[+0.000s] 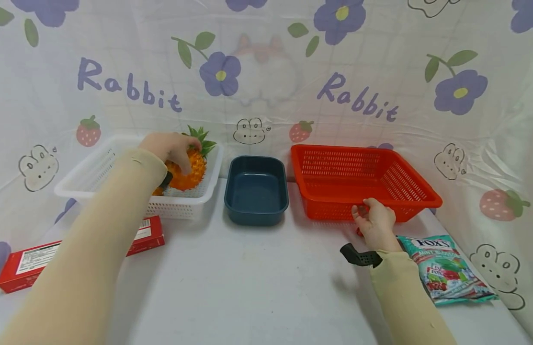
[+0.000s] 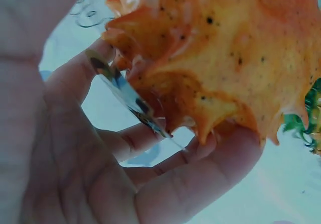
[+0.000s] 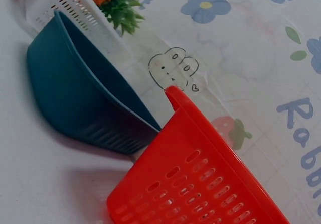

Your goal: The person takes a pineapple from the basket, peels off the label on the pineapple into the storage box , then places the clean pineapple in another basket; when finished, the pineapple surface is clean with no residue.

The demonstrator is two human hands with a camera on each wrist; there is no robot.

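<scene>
In the left wrist view, my left hand (image 2: 165,179) grips an orange horned melon (image 2: 220,48) with its fingers curled under the spiky skin. A thin shiny patterned piece (image 2: 130,98) shows edge-on beside the fruit. From the head view, this left hand (image 1: 173,148) is inside the white basket (image 1: 175,208), over orange fruit and next to a pineapple with green leaves (image 1: 203,141). My right hand (image 1: 376,223) is at the front rim of the red basket (image 1: 335,206), fingers loosely bent and fingertips right at the rim. The right wrist view shows the red basket (image 3: 175,174) but no hand.
Between the baskets stands a dark teal tub (image 1: 256,211). Under my left forearm lies a red box (image 1: 147,235) with white labels. A green candy bag (image 1: 447,268) lies beside my right forearm. A printed sheet (image 1: 266,72) hangs behind the white table (image 1: 249,287).
</scene>
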